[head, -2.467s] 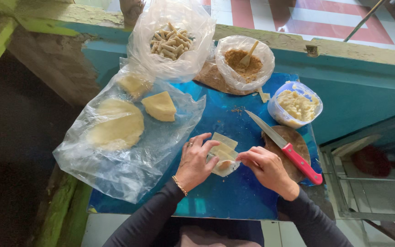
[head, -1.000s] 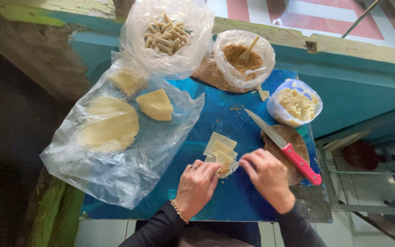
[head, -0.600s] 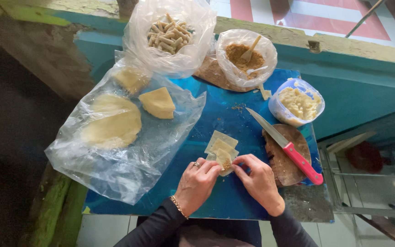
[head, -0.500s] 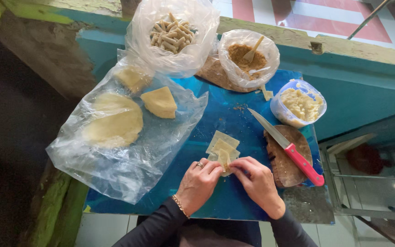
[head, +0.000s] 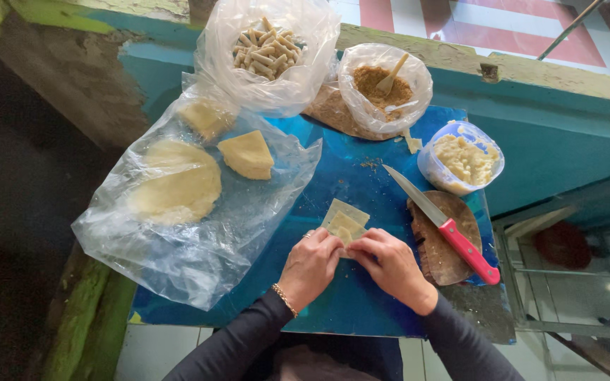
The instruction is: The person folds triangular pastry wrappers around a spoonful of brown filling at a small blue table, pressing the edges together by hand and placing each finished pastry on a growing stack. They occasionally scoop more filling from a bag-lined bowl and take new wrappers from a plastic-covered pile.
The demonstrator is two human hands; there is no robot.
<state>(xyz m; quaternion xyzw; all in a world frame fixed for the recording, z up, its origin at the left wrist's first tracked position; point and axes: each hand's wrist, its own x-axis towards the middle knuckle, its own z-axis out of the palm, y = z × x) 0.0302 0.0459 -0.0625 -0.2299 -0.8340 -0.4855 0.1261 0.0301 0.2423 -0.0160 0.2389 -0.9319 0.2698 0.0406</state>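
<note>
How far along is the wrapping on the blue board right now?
A bag of finished rolls sits at the back. Left hand and right hand are folding one wrapper. Wrapper squares, brown filling and the dough sheets remain unused.

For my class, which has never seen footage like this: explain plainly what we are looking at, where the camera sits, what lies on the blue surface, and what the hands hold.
There is no machine here. The one view comes from a camera worn on a person's head, looking down at their own hands. The left hand and right hand together pinch a small pale dough sheet on a blue tabletop. A clear plastic bag holds pale dough pieces. Further back sit a bag of rolled sticks and a bag of brown filling with a wooden spoon in it. To the right are a tub of pale paste and a red-handled knife.
</note>
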